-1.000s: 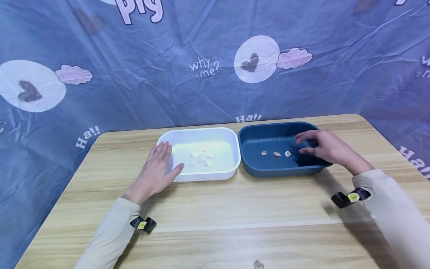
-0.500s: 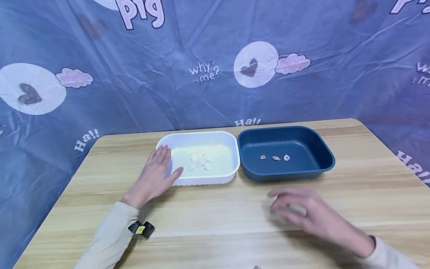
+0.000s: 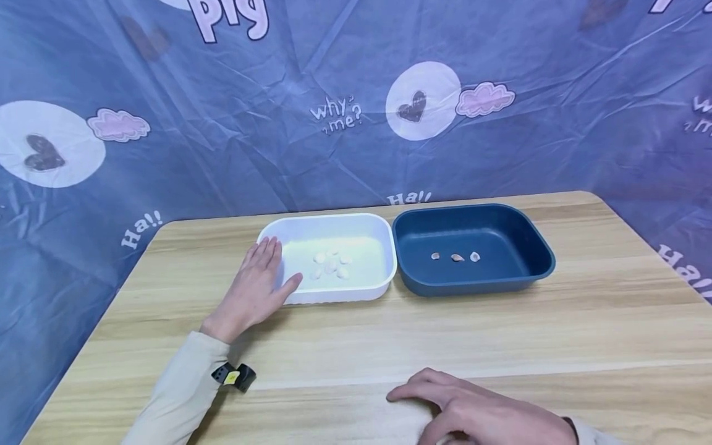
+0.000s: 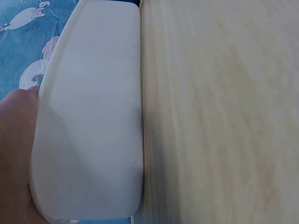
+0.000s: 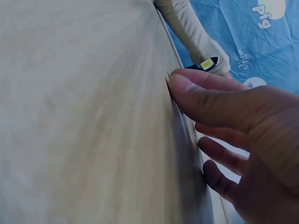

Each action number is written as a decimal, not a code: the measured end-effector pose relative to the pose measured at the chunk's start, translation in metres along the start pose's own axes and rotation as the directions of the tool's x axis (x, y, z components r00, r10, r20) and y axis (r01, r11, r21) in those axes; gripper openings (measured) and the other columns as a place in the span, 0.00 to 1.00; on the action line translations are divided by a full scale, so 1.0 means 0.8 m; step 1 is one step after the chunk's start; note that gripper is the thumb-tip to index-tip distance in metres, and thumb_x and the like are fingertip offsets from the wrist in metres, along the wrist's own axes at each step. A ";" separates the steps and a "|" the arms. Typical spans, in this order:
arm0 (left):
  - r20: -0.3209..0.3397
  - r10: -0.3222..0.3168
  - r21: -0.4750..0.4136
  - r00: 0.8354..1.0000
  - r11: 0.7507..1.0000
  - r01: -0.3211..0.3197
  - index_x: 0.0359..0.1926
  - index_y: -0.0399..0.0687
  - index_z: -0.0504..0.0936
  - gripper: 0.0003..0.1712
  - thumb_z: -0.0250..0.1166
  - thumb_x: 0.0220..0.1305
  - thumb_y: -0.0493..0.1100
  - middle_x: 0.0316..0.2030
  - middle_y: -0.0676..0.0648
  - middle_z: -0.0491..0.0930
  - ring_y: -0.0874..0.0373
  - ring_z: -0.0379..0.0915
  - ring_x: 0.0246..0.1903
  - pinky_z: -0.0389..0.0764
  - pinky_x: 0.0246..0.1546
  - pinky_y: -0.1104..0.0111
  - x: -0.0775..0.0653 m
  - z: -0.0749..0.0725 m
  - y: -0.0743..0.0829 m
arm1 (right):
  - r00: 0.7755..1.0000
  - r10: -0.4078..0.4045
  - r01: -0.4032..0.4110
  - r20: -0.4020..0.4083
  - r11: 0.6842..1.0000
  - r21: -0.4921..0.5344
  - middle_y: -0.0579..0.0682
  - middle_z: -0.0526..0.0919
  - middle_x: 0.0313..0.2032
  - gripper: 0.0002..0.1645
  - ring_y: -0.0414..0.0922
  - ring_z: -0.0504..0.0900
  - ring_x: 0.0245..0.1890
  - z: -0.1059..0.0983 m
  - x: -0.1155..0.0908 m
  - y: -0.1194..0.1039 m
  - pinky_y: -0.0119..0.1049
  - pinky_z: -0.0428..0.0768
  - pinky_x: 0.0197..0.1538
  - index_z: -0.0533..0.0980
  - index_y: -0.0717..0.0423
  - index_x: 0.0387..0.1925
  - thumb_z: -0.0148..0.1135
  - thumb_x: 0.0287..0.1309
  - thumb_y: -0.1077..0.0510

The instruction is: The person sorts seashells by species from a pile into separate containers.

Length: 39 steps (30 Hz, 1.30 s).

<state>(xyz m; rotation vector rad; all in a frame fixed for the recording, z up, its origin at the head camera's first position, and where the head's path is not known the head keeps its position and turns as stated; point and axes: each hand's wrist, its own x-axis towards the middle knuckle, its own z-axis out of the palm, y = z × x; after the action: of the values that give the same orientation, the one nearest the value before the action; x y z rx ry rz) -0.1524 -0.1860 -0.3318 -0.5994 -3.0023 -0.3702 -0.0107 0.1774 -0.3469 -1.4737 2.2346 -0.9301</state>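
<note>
My left hand (image 3: pixel 253 290) lies with straight fingers over the left rim of a white tub (image 3: pixel 389 259), thumb at its front edge. The left wrist view shows that hand (image 4: pixel 16 149) against the tub's side wall (image 4: pixel 93 116). Several pale shells (image 3: pixel 330 266) lie inside. My right hand (image 3: pixel 478 417) is low over the front of the table, index finger and thumb apart in the head view. Its thumb tip (image 5: pixel 180 84) overlaps the index finger in the right wrist view, close to the tabletop, where a thin brownish sliver (image 5: pixel 167 81) shows. The shell seen earlier there is hidden.
A dark blue tub (image 3: pixel 473 288) stands against the white one on the right, with three small shells (image 3: pixel 457 258) in a row on its floor. Both stand near the back of the wooden table (image 3: pixel 334 346). Behind hangs a printed blue cloth (image 3: pixel 250 154).
My right hand has moved from over the blue tub toward the table's front edge. The left hand stays at the white tub. The three shells in the blue tub have not moved.
</note>
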 end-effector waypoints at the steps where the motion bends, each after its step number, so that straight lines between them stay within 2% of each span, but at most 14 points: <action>1: -0.005 0.002 -0.001 1.000 1.000 -0.002 0.70 0.22 0.49 0.48 0.44 0.72 0.63 0.72 0.28 0.45 0.37 0.36 0.73 0.38 0.72 0.50 0.000 0.000 0.000 | 1.000 0.001 -0.001 -0.003 1.000 0.013 0.36 0.65 0.66 0.14 0.37 0.64 0.64 0.000 -0.001 0.001 0.35 0.71 0.62 0.80 0.24 0.41 0.59 0.66 0.53; 4: -0.011 0.005 -0.005 1.000 1.000 -0.005 0.70 0.22 0.49 0.48 0.44 0.72 0.63 0.72 0.28 0.46 0.37 0.36 0.72 0.38 0.72 0.50 0.001 0.000 0.001 | 0.999 0.012 -0.009 -0.035 0.997 0.077 0.38 0.67 0.66 0.14 0.39 0.66 0.64 0.002 -0.002 0.006 0.35 0.72 0.62 0.80 0.26 0.43 0.59 0.66 0.54; 7: -0.012 0.004 -0.006 1.000 1.000 -0.004 0.70 0.22 0.49 0.48 0.44 0.72 0.62 0.72 0.28 0.46 0.37 0.36 0.73 0.38 0.72 0.50 0.000 0.001 0.001 | 0.997 -0.014 0.021 -0.082 0.996 0.092 0.41 0.68 0.65 0.13 0.40 0.67 0.63 0.003 -0.004 0.015 0.34 0.74 0.59 0.81 0.29 0.45 0.61 0.65 0.54; 11: -0.016 0.005 -0.003 1.000 1.000 -0.005 0.70 0.22 0.49 0.48 0.44 0.71 0.62 0.71 0.28 0.46 0.36 0.37 0.72 0.38 0.72 0.50 -0.001 0.003 -0.001 | 0.985 -0.122 0.125 -0.124 0.992 0.014 0.48 0.68 0.65 0.14 0.44 0.67 0.62 0.002 -0.003 0.031 0.33 0.75 0.55 0.81 0.36 0.47 0.64 0.60 0.55; 15: -0.016 0.008 -0.004 1.000 1.000 -0.008 0.70 0.22 0.49 0.48 0.45 0.71 0.62 0.71 0.28 0.46 0.36 0.37 0.72 0.38 0.72 0.50 0.000 0.004 -0.002 | 0.980 -0.153 0.157 -0.127 0.987 0.025 0.50 0.69 0.65 0.15 0.45 0.67 0.63 -0.001 -0.002 0.043 0.33 0.74 0.55 0.82 0.38 0.47 0.65 0.59 0.57; 18: -0.010 0.007 -0.006 1.000 1.000 -0.007 0.70 0.22 0.49 0.48 0.45 0.71 0.62 0.72 0.28 0.46 0.37 0.36 0.73 0.37 0.72 0.50 0.000 0.004 -0.003 | 0.984 -0.134 0.143 -0.118 0.987 0.073 0.48 0.69 0.65 0.15 0.44 0.67 0.63 -0.002 -0.003 0.047 0.31 0.73 0.54 0.82 0.38 0.46 0.64 0.60 0.58; 22: -0.015 0.013 -0.007 1.000 1.000 -0.013 0.70 0.22 0.48 0.48 0.45 0.71 0.62 0.71 0.28 0.45 0.37 0.36 0.73 0.37 0.72 0.50 0.000 0.003 -0.003 | 0.978 -0.165 0.170 -0.126 0.985 0.025 0.48 0.70 0.64 0.12 0.45 0.67 0.62 -0.002 -0.001 0.048 0.33 0.73 0.55 0.82 0.38 0.44 0.66 0.57 0.55; 29: -0.002 0.009 -0.008 1.000 1.000 -0.009 0.70 0.23 0.48 0.49 0.45 0.71 0.63 0.72 0.29 0.45 0.38 0.36 0.73 0.37 0.72 0.50 0.002 0.001 -0.002 | 0.992 -0.043 0.048 -0.117 0.998 0.044 0.42 0.70 0.64 0.08 0.40 0.66 0.62 -0.001 -0.005 0.042 0.33 0.70 0.60 0.80 0.35 0.37 0.69 0.54 0.49; 34: -0.011 0.018 -0.003 1.000 1.000 -0.018 0.70 0.22 0.48 0.48 0.46 0.71 0.62 0.71 0.28 0.46 0.37 0.37 0.72 0.38 0.72 0.49 0.003 0.000 -0.003 | 0.991 -0.059 0.062 -0.119 0.998 0.020 0.42 0.71 0.63 0.07 0.40 0.67 0.61 -0.002 -0.004 0.040 0.32 0.70 0.59 0.79 0.37 0.37 0.69 0.55 0.49; 39: 0.003 0.013 -0.001 1.000 1.000 -0.013 0.70 0.22 0.47 0.49 0.45 0.71 0.63 0.72 0.28 0.45 0.38 0.36 0.73 0.37 0.72 0.50 0.003 -0.001 -0.002 | 0.988 -0.042 0.058 -0.148 0.993 0.101 0.42 0.73 0.61 0.09 0.40 0.69 0.61 -0.002 -0.002 0.043 0.31 0.69 0.60 0.80 0.37 0.38 0.69 0.54 0.51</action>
<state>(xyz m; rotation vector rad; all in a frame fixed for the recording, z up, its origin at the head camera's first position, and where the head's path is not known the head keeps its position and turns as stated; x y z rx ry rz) -0.1554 -0.1867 -0.3313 -0.6205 -3.0000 -0.3708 -0.0346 0.1887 -0.3686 -1.4640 2.2193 -1.1883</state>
